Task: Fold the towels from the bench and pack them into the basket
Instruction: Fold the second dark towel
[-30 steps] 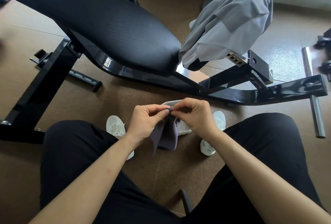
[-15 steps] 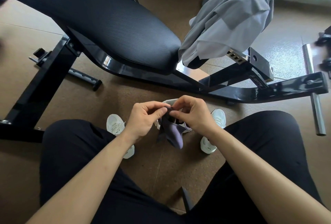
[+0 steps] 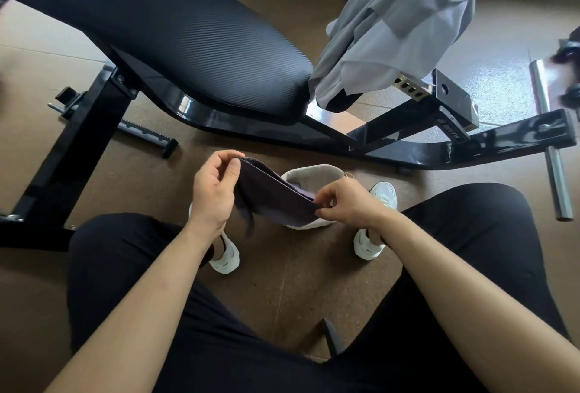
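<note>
Above basket [image 3: 314, 171]: left hand [image 3: 213, 191], right hand [image 3: 348, 204] fingers [image 3: 230, 172] pinch dark towel [image 3: 273, 198] ends, hold it taut for neat fold.

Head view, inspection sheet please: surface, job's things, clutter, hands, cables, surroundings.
Surface: brown floor between the person's knees.
Job's things: dark purple towel stretched between both hands, over the pale fabric basket; grey towels draped over the bench end.
Clutter: black pin bar lying on the floor.
Hands: left hand and right hand each pinch a corner of the towel.
Cables: nothing seen.
Surroundings: steel bar at right; white shoes.
</note>
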The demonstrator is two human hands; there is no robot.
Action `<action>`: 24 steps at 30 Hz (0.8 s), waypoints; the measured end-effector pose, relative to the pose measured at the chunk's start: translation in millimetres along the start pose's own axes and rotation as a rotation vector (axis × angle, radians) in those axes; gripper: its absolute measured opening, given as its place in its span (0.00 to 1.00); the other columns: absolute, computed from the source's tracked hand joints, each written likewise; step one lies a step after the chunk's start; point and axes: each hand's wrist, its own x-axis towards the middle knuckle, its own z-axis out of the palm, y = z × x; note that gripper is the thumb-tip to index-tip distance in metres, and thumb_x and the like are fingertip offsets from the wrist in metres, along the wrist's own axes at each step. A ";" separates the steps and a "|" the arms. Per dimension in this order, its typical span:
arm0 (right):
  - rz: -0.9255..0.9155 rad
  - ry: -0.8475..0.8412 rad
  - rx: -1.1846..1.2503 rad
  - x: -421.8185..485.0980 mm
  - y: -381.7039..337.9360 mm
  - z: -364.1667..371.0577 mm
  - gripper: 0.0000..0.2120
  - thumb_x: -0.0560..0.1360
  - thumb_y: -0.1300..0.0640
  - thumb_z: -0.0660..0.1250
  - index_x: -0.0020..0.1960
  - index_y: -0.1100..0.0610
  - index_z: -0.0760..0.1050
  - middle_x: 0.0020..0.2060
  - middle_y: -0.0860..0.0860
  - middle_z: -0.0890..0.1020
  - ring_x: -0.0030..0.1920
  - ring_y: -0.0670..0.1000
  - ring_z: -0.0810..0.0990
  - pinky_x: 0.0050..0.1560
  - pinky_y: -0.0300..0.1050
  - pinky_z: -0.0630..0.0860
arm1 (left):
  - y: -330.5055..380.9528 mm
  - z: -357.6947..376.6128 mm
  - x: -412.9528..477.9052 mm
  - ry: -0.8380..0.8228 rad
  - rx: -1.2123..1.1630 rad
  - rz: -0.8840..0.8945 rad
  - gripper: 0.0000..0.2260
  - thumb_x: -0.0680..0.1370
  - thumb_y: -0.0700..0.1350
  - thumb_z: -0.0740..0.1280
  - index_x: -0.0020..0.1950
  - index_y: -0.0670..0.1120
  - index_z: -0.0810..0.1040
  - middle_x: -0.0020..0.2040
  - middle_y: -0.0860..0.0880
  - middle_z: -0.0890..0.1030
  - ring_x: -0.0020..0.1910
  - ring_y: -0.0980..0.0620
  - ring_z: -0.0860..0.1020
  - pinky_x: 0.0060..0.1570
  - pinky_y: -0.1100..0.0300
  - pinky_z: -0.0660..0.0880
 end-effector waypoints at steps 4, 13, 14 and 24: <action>0.042 -0.049 -0.105 -2.1 14.0 4.5 0.07 0.75 0.58 0.73 0.52 0.51 0.86 0.44 0.48 0.86 0.45 0.47 0.82 0.51 0.51 0.82 | -5.0 -14.2 5.9 0.086 -0.025 0.001 0.10 0.85 0.41 0.62 0.53 0.55 0.80 0.49 0.51 0.83 0.52 0.52 0.81 0.54 0.58 0.78; 0.064 0.227 -0.111 -9.2 49.2 -15.0 0.04 0.75 0.54 0.74 0.50 0.50 0.85 0.59 0.44 0.77 0.58 0.46 0.76 0.55 0.43 0.77 | -28.3 -33.9 24.4 0.218 0.094 -0.109 0.08 0.85 0.41 0.62 0.52 0.51 0.79 0.47 0.53 0.81 0.45 0.62 0.79 0.48 0.67 0.75; 0.059 0.249 -0.073 -11.1 50.3 -14.7 0.05 0.76 0.55 0.74 0.51 0.51 0.86 0.56 0.46 0.81 0.54 0.46 0.79 0.54 0.45 0.80 | -32.2 -34.4 22.7 0.217 0.112 -0.125 0.07 0.85 0.40 0.62 0.54 0.49 0.79 0.47 0.53 0.81 0.45 0.61 0.79 0.49 0.66 0.76; 0.021 0.606 0.409 -24.8 43.0 -24.2 0.10 0.72 0.64 0.78 0.51 0.54 0.83 0.41 0.48 0.85 0.43 0.47 0.84 0.47 0.38 0.81 | -39.1 -36.1 15.7 0.180 0.186 -0.187 0.12 0.83 0.39 0.65 0.50 0.56 0.80 0.48 0.51 0.83 0.50 0.54 0.82 0.53 0.60 0.78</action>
